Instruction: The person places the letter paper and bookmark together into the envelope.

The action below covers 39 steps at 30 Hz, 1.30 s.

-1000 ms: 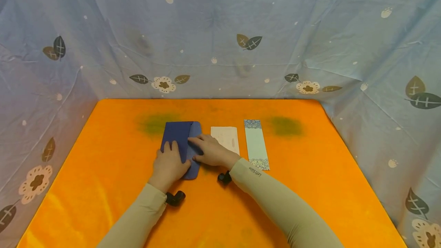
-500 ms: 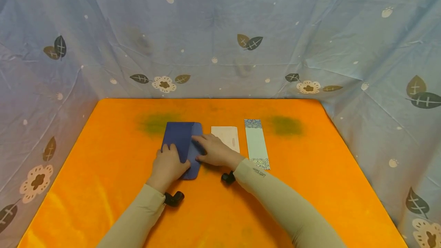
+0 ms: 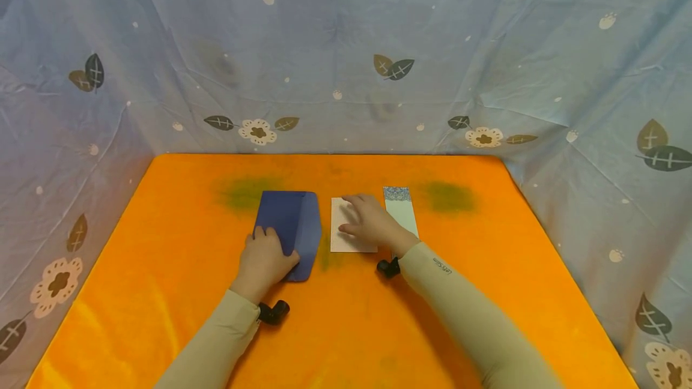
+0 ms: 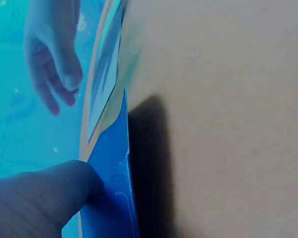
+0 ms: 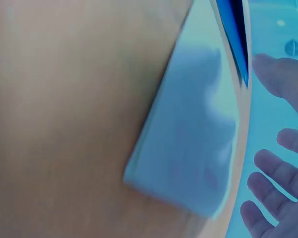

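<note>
A dark blue envelope (image 3: 278, 212) lies at the left middle of the table, its lighter flap (image 3: 310, 233) spread out to the right. My left hand (image 3: 263, 263) holds the envelope's lower part; the left wrist view shows the thumb (image 4: 64, 186) on its face, while the other fingers are hidden there. Over a pale card or folded paper (image 3: 340, 242) hovers my right hand (image 3: 374, 221), fingers spread and apart from it in the right wrist view. Right of that, a pale green strip (image 3: 401, 215) with a patterned end is partly covered by the right hand and sleeve.
An orange cloth (image 3: 335, 341) covers the table, with greenish smudges on it. Blue-grey patterned curtains (image 3: 335, 65) rise behind and along both sides. A black wrist camera mount (image 3: 274, 312) sits at the left wrist, another (image 3: 388, 268) at the right.
My right hand has left the envelope's flap and moved right, above the pale card. The flap now shows fully. My left hand stays on the envelope, almost unmoved.
</note>
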Each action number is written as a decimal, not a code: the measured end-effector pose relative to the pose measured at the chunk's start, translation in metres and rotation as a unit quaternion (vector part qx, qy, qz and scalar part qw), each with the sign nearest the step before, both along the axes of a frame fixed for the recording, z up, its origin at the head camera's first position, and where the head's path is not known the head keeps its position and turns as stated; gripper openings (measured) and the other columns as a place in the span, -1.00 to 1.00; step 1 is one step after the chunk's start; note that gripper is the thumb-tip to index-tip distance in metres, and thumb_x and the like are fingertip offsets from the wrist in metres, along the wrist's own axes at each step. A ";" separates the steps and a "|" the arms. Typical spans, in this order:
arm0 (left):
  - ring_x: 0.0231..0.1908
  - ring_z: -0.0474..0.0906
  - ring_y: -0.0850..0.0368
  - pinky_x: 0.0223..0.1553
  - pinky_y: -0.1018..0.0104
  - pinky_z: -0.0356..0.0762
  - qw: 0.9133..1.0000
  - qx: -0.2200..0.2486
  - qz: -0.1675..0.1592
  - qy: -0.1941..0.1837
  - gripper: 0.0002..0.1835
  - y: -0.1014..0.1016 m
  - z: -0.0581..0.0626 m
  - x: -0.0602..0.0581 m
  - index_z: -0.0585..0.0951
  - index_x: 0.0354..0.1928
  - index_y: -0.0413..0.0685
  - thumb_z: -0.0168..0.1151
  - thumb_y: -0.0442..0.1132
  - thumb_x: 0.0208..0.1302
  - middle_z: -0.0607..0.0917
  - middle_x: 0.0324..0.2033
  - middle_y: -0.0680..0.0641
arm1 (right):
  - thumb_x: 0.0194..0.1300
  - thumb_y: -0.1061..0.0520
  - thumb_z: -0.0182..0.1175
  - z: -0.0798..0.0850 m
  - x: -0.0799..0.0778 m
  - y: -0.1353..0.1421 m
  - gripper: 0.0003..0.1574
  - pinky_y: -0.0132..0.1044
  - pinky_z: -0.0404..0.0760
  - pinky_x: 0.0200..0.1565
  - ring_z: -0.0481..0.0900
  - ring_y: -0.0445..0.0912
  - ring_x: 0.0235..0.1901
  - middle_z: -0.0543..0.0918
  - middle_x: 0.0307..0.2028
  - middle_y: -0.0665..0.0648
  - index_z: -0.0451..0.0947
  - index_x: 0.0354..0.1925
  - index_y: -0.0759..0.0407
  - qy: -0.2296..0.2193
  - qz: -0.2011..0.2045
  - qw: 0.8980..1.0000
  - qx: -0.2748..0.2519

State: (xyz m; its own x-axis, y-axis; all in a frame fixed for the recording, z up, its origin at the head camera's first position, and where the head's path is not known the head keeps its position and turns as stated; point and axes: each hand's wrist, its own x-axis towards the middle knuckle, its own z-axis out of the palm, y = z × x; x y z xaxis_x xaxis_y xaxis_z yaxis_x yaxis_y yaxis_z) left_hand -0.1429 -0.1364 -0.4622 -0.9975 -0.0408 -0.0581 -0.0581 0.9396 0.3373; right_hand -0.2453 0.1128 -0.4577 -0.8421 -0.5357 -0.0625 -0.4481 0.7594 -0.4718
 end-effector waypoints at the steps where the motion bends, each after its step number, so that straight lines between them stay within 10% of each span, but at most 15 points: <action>1: 0.11 0.28 -0.53 0.05 -0.25 0.41 1.000 -0.001 -0.001 -0.001 -0.11 0.000 0.001 0.000 0.32 0.17 -0.64 0.29 0.11 0.12 0.30 0.15 -0.62 | 0.18 -0.23 0.32 0.000 -0.002 0.004 -0.02 -0.01 0.29 0.26 0.28 0.08 0.26 0.37 0.27 0.17 0.21 0.43 0.07 0.000 -0.007 1.000 0.000; 20: 0.12 0.28 -0.56 0.08 -0.23 0.40 0.999 -0.031 -0.013 -0.010 -0.07 0.001 0.002 0.001 0.31 0.19 -0.67 0.26 0.14 0.15 0.28 0.16 -0.66 | 0.02 -0.34 0.40 -0.007 -0.013 0.039 0.12 0.28 -0.13 0.34 0.00 0.23 0.41 0.19 0.39 0.31 0.27 0.40 0.11 -0.015 -0.075 0.997 0.018; 39: 0.16 0.22 -0.59 0.13 -0.24 0.33 0.999 -0.034 -0.014 -0.027 -0.07 0.000 0.000 0.000 0.29 0.22 -0.65 0.24 0.13 0.16 0.22 0.20 -0.67 | -0.04 -0.44 0.37 -0.012 -0.016 0.039 0.16 0.27 -0.08 0.32 -0.03 0.26 0.39 0.12 0.40 0.27 0.25 0.41 0.00 -0.041 -0.082 0.995 0.042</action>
